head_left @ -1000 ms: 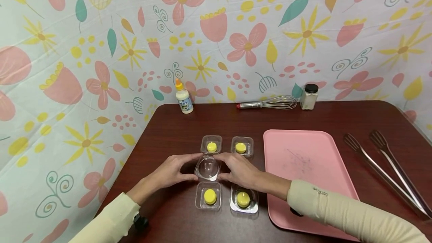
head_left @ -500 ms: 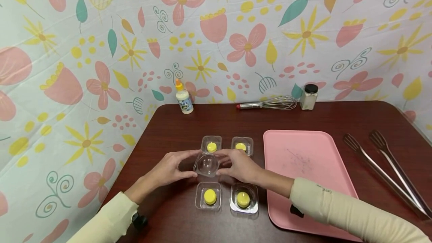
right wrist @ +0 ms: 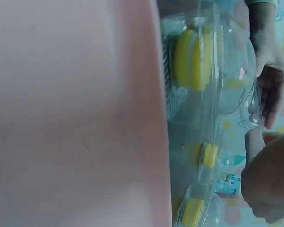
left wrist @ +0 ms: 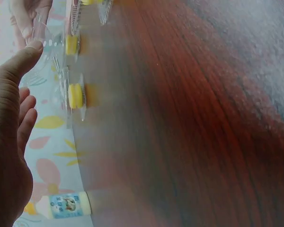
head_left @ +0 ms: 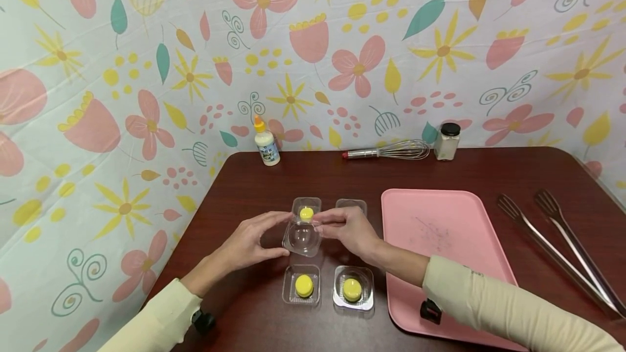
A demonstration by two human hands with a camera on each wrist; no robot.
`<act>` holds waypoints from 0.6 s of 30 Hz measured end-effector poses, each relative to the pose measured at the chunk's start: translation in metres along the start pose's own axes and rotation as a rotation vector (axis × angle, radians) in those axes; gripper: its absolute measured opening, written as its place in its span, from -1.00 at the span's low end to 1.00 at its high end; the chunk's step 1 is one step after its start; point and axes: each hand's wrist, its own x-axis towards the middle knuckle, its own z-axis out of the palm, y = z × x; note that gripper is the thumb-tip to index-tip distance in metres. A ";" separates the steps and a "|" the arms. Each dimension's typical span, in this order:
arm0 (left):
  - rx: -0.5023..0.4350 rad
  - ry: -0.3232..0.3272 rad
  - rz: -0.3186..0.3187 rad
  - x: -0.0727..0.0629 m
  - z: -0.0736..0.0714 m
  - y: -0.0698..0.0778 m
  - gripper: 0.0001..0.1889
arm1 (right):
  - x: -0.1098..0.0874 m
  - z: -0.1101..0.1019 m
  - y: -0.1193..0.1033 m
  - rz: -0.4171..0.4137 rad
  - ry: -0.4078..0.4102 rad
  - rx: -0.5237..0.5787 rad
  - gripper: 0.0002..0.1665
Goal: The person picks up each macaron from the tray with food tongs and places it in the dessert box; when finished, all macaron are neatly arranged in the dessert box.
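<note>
In the head view, both hands hold a clear plastic domed lid (head_left: 301, 239) between them, above the table and tilted. My left hand (head_left: 249, 238) grips its left edge, thumb low and fingers at the back corner. The fingers of my right hand (head_left: 356, 232) pinch the right back corner. Small clear boxes with yellow macarons stand around it: back left macaron (head_left: 306, 213), front left macaron (head_left: 304, 285), front right macaron (head_left: 352, 289). The back right box (head_left: 359, 205) is partly behind my right hand. A clear dome (right wrist: 239, 66) covers the nearest macaron in the right wrist view.
A pink tray (head_left: 440, 297) lies right of the boxes, under my right forearm. Metal tongs (head_left: 567, 249) lie at the far right. Along the back are a white squeeze bottle (head_left: 267, 145), a whisk (head_left: 391, 150) and a black-capped jar (head_left: 447, 143). A flowered cloth (head_left: 313, 69) hangs behind.
The lid has risen a little and tilted between my hands. My right hand's fingers have moved up to its back corner, and that hand now covers the back right macaron.
</note>
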 end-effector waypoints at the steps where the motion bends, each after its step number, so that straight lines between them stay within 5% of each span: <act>1: 0.005 0.006 0.011 0.001 0.000 0.001 -0.15 | 0.000 0.000 -0.001 0.004 0.015 0.030 -0.63; 8: -0.005 0.027 0.081 0.007 0.001 0.008 -0.15 | -0.001 0.000 -0.003 -0.008 0.100 -0.031 -0.71; 18: -0.073 0.011 0.069 0.008 0.002 0.014 -0.13 | -0.002 -0.004 -0.004 -0.079 0.115 -0.243 -0.81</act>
